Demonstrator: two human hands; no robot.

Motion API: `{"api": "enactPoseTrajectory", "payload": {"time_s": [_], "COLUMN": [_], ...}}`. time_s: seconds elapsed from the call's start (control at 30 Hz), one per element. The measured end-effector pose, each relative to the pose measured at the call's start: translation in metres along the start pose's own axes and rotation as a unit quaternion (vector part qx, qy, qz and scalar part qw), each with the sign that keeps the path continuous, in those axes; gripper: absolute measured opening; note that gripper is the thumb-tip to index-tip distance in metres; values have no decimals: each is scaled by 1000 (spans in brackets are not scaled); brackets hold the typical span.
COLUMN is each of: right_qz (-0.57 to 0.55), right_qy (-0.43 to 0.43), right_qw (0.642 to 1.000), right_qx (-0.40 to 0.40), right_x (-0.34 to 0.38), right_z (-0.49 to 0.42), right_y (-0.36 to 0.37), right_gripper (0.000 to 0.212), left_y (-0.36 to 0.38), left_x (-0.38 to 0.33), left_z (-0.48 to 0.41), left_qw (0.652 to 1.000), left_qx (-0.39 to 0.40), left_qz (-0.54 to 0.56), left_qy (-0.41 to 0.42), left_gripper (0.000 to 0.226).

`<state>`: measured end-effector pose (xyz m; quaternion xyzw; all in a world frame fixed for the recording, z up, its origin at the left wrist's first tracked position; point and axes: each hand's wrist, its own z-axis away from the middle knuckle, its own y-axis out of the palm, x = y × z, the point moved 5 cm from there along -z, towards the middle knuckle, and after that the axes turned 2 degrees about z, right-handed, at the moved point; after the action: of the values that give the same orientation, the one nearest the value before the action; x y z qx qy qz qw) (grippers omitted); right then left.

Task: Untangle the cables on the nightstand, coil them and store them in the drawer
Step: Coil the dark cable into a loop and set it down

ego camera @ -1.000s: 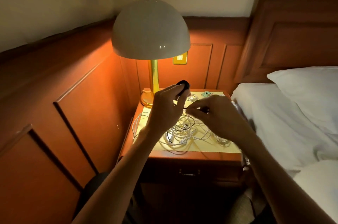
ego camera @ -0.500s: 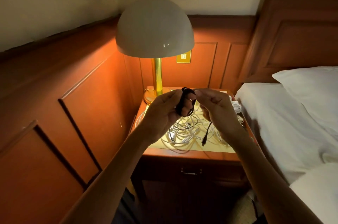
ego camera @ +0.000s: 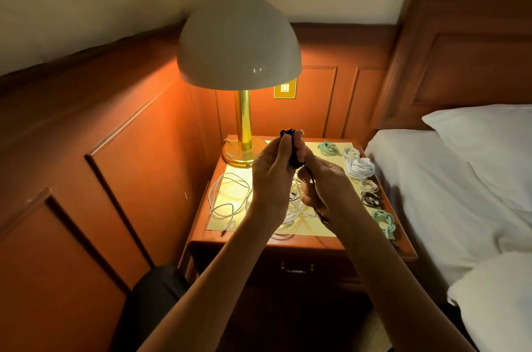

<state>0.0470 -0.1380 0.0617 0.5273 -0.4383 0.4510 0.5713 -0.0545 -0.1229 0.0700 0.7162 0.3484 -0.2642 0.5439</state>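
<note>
Black cable [ego camera: 292, 147]: small coil held above the counter [ego camera: 288, 242], left hand [ego camera: 273, 176] gripping the bundle, right hand [ego camera: 325, 187] pinching its loose tail; light, limp, springy, likely to unwind, so hold across the loops; white tangle [ego camera: 230, 199] lies beneath

Bare forearms [ego camera: 218, 271], dark trouser knee [ego camera: 155, 291]

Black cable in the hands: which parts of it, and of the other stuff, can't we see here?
All in the head view:
- black cable: mostly covered by the left hand; its end disappears into the right hand.
- loose white cables: the tangle's middle hides behind both hands.
- drawer: front in deep shadow, inside hidden.
- small black coil: too small and dark to see plugs.
</note>
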Motion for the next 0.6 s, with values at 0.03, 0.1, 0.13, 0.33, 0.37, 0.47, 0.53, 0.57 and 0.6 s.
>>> {"api": "enactPoseTrajectory", "payload": {"time_s": [0.03, 0.1, 0.13, 0.33, 0.37, 0.47, 0.53, 0.57, 0.6], "right_qz": [-9, -23, -18, 171, 209, 292, 347, 389, 434], "right_qy": [15, 9, -17, -215, -242, -320, -355, -363, -363], "right_qw": [1000, 1000, 999, 945, 928, 878, 847, 831, 815], "right_qx": [6, -2, -26, -178, -189, -206, -189, -164, -130], "right_x": [-1, -3, -4, 0, 4, 19, 26, 30, 34], "right_z": [1, 0, 0, 12, 14, 18, 16, 14, 10], "right_y": [-1, -4, -5, -1, -1, -5, -9, -11, -13], "right_gripper": [35, 32, 29, 24, 23, 17, 19, 21, 23], "left_y": [-1, 0, 0, 4, 4, 2, -5, -10, -16], "left_x": [1, 4, 7, 15, 13, 6, 1, -1, -1], "left_z": [0, 2, 3, 10, 11, 9, 4, 0, -6], "left_qw": [1000, 999, 998, 998, 998, 996, 991, 985, 973], "left_qx": [7, 22, 23, -44, -41, -18, 2, 13, 31], "left_qz": [-25, -46, -52, -25, -43, -80, -111, -149, -210], "left_qy": [11, 19, 16, -22, -19, -43, -74, -87, -90], "left_gripper": [24, 26, 28, 28, 30, 35, 47, 51, 54]}}
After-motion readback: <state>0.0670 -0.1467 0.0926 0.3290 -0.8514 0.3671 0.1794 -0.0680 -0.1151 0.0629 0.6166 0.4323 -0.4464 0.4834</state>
